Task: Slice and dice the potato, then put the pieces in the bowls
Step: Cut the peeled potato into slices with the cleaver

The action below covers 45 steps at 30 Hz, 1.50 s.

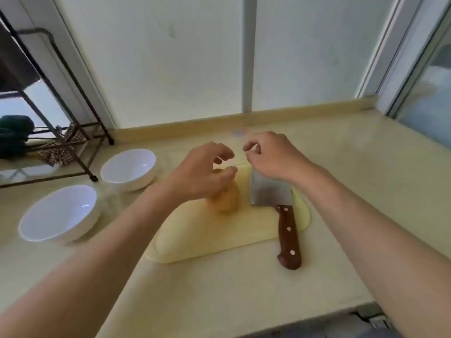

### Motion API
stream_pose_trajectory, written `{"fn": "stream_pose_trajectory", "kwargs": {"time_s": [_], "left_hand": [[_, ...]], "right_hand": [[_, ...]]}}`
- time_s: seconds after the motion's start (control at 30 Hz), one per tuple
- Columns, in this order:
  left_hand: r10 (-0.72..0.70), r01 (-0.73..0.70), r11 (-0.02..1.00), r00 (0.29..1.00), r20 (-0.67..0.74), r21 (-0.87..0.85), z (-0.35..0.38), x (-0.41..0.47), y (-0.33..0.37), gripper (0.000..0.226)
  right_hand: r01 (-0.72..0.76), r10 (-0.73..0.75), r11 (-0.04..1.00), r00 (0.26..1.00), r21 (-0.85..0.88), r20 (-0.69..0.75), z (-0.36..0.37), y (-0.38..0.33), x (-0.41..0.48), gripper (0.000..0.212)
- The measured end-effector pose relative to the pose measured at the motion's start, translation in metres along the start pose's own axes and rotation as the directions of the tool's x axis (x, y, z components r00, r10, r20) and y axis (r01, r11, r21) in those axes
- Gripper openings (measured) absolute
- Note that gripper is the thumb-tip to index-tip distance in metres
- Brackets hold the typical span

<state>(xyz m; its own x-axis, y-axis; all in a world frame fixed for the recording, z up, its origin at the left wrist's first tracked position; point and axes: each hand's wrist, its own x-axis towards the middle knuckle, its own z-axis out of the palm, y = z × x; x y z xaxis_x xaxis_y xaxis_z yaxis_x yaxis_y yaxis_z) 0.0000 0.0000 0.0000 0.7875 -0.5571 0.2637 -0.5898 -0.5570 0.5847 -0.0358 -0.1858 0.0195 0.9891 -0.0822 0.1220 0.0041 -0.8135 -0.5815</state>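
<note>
The pale counter [219, 289] carries a yellow cutting board [207, 240] set square to the person, with two white bowls [58, 211] [128, 165] just to its left, likely within reach for the cut pieces. On the board the cleaver [271, 191] lies flat, handle toward the person for an easy pickup, and the whole, uncut potato [227, 201] sits just beside its blade. The left hand [202, 172] arches half-curled fingers over the potato, contact unclear, while the right hand [271, 157] hovers above the blade's far end, loosely curled and holding nothing.
</note>
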Motion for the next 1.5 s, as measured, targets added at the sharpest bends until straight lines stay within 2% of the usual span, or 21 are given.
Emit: {"fn": "stream_pose_trajectory", "kwargs": {"time_s": [0.1, 0.2, 0.33, 0.47, 0.53, 0.63, 0.77, 0.87, 0.93, 1.07, 1.2, 1.27, 1.4, 1.5], "left_hand": [[0.025, -0.031, 0.993, 0.998, 0.052, 0.118, 0.003, -0.02, 0.002, 0.053], [0.036, -0.056, 0.982, 0.993, 0.11, 0.182, 0.004, -0.038, 0.001, 0.055], [0.02, -0.039, 0.983, 0.994, 0.106, 0.179, 0.004, -0.053, -0.005, 0.069], [-0.007, -0.02, 0.972, 0.993, 0.115, 0.233, 0.0, -0.058, -0.006, 0.071], [-0.008, -0.024, 0.967, 0.993, 0.122, 0.255, -0.002, -0.058, -0.005, 0.071], [-0.006, -0.029, 0.962, 0.992, 0.127, 0.271, -0.003, -0.06, -0.006, 0.072], [0.009, -0.036, 0.971, 0.994, 0.112, 0.237, -0.003, -0.062, -0.011, 0.069], [0.027, -0.047, 0.978, 0.995, 0.101, 0.203, -0.002, -0.062, -0.015, 0.068], [0.044, -0.063, 0.98, 0.994, 0.102, 0.191, -0.002, -0.061, -0.017, 0.066], [0.079, -0.097, 0.978, 0.992, 0.103, 0.185, 0.0, -0.058, -0.02, 0.065], [0.102, -0.126, 0.973, 0.986, 0.132, 0.195, 0.001, -0.052, -0.023, 0.075], [0.106, -0.132, 0.974, 0.984, 0.145, 0.185, 0.002, -0.048, -0.024, 0.077], [0.119, -0.136, 0.981, 0.986, 0.119, 0.142, 0.007, -0.044, -0.029, 0.068], [0.135, -0.146, 0.982, 0.987, 0.092, 0.12, 0.011, -0.043, -0.032, 0.064]], "right_hand": [[-0.085, 0.084, 0.996, 0.996, -0.027, -0.014, 0.001, 0.004, -0.019, 0.026], [-0.187, 0.193, 0.973, 0.981, -0.138, 0.031, -0.006, 0.003, -0.044, 0.027], [-0.33, 0.386, 0.893, 0.911, -0.306, 0.143, -0.007, 0.002, -0.073, 0.032], [-0.42, 0.503, 0.846, 0.834, -0.33, 0.227, 0.002, 0.002, -0.082, 0.035], [-0.452, 0.524, 0.839, 0.82, -0.303, 0.229, 0.004, 0.003, -0.082, 0.034], [-0.497, 0.526, 0.85, 0.821, -0.176, 0.223, 0.005, 0.005, -0.081, 0.029], [-0.509, 0.492, 0.855, 0.856, 0.097, 0.157, 0.001, 0.008, -0.077, 0.005], [-0.506, 0.47, 0.835, 0.86, 0.218, 0.198, -0.01, 0.008, -0.069, 0.008], [-0.481, 0.426, 0.846, 0.869, 0.231, 0.251, -0.016, 0.004, -0.064, 0.009], [-0.409, 0.356, 0.901, 0.888, 0.145, 0.291, -0.02, 0.0, -0.052, 0.014], [-0.404, 0.354, 0.911, 0.871, 0.086, 0.341, -0.017, -0.003, -0.042, 0.023], [-0.404, 0.364, 0.913, 0.87, 0.059, 0.333, -0.015, -0.006, -0.036, 0.025], [-0.368, 0.358, 0.93, 0.896, -0.011, 0.262, -0.016, -0.008, -0.025, 0.023], [-0.356, 0.331, 0.932, 0.911, 0.066, 0.247, -0.013, 0.002, -0.019, 0.024]]}}
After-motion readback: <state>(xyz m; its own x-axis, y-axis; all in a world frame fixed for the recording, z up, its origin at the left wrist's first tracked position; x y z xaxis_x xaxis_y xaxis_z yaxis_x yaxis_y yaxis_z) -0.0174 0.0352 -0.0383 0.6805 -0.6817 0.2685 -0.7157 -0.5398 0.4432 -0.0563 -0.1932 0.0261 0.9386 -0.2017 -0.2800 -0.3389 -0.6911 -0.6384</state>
